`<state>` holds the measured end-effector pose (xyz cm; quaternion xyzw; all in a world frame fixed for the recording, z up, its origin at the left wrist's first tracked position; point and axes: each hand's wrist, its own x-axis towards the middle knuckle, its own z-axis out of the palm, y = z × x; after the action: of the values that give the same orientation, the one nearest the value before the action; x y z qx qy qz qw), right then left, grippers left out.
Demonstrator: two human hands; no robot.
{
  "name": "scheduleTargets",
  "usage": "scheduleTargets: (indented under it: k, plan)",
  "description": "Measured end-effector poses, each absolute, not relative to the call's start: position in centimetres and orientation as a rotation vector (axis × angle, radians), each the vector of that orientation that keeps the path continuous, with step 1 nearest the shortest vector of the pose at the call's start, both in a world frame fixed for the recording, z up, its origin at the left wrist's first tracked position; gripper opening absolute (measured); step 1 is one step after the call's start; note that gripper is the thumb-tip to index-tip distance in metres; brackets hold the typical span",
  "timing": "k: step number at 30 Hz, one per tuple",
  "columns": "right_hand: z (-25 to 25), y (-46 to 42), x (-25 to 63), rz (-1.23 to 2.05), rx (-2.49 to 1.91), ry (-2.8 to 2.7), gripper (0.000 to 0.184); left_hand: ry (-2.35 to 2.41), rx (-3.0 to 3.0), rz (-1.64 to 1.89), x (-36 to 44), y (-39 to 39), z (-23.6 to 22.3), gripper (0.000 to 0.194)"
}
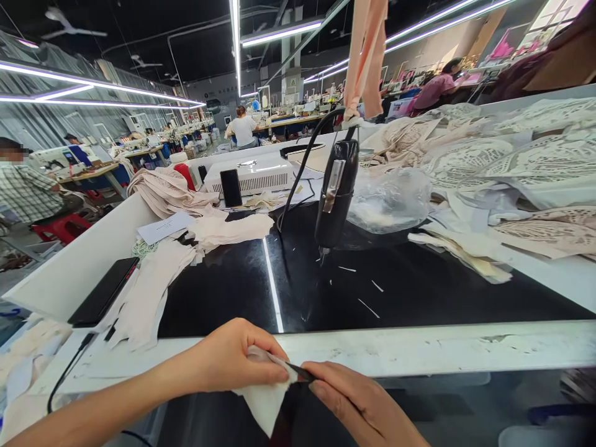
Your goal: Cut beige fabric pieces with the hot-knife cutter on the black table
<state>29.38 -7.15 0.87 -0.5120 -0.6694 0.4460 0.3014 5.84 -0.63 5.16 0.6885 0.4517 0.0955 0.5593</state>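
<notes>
Near the table's front edge, my left hand (pixel 233 360) pinches a small pale fabric piece (pixel 266 403), whose pointed end hangs below the fingers. My right hand (pixel 351 397) grips dark, slim-tipped tweezers (pixel 300 371), mostly hidden by the fingers. Their tip meets the fabric's edge beside my left fingertips. Beyond both hands, a black corded hand tool (pixel 336 192) with a thin metal tip hangs point down from peach cloth strips (pixel 365 62) over the black table panel (pixel 223 292). Thin white scraps (pixel 369 308) lie under it.
Stacked pale fabric pieces (pixel 149 292) and a black phone (pixel 106 292) lie left. A second phone (pixel 231 188) leans on a white vented box (pixel 254 177). Cut-patterned pieces (pixel 470 164) and a clear plastic bag (pixel 391 198) are at right. People sit farther back.
</notes>
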Motion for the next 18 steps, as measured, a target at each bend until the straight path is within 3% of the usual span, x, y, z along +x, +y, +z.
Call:
scheduleTargets:
  k: [18]
  plan:
    - [-0.04,-7.29,28.97,1.145,-1.331,-1.795,0.043,1.107,1.668,0.190,6.27,-0.99,5.46,0.024]
